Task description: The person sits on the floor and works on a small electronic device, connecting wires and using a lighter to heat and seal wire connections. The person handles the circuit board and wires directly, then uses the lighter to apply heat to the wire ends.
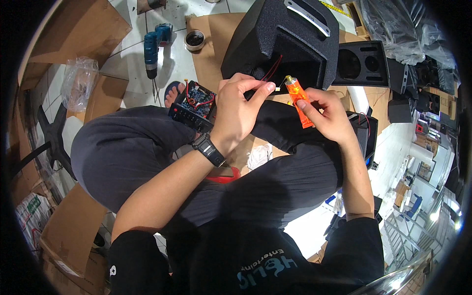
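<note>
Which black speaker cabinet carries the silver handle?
The large cabinet just beyond the left hand: its silver handle is on its upper part. The smaller cabinet directly to its right shows round openings but no such handle.

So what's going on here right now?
A person sitting on the floor has both hands busy in front of an open black speaker box. The left hand pinches a small white piece near some red wires. The right hand holds an orange tube, its tip up close to that piece; whether they touch, I can't tell. A circuit board sits beside the left hand, and a drill lies farther off.
</note>
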`<state>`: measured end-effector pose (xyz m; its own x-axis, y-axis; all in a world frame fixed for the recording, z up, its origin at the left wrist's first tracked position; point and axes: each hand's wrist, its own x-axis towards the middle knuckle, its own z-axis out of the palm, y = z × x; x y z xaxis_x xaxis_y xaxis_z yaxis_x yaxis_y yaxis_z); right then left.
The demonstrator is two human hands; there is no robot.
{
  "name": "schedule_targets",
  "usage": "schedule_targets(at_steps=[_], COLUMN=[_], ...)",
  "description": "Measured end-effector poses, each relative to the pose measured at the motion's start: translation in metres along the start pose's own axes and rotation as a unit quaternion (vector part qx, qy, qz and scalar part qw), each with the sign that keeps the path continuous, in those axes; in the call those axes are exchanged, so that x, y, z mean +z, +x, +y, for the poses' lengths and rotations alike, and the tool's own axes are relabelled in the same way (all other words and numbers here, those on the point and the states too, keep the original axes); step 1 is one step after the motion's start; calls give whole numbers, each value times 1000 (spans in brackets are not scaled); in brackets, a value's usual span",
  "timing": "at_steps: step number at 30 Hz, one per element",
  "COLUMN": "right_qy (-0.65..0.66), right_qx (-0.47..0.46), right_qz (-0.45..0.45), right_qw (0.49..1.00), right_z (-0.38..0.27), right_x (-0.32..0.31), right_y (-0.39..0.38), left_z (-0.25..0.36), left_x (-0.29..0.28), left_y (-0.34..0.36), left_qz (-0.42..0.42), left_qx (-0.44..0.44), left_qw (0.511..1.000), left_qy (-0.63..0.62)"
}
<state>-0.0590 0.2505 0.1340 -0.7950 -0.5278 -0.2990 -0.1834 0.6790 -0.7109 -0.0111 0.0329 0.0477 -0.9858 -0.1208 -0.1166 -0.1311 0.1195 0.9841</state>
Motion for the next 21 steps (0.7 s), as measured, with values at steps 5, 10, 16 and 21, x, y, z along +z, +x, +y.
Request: schedule_targets(at_steps=[5,10,16,21], right_qy=[0,19,6,81], right_qx=[-15,-38,-71,-82], right_qz=[24,49,120,307], right_qw=[1000,998,990,945], right_z=[-5,-9,-11,7], right_x=[-5,-6,-17,-61], right_y=[-3,-6,-12,-45], left_z=[-1,-3,-7,-12], left_x=[-1,-1,-2,-10], left_y=[0,0,2,5], left_qz=[2,-4,-14,-28], left_qx=[33,40,47,26], left_qw=[999,999,999,999], left_qy=[24,28,21,12])
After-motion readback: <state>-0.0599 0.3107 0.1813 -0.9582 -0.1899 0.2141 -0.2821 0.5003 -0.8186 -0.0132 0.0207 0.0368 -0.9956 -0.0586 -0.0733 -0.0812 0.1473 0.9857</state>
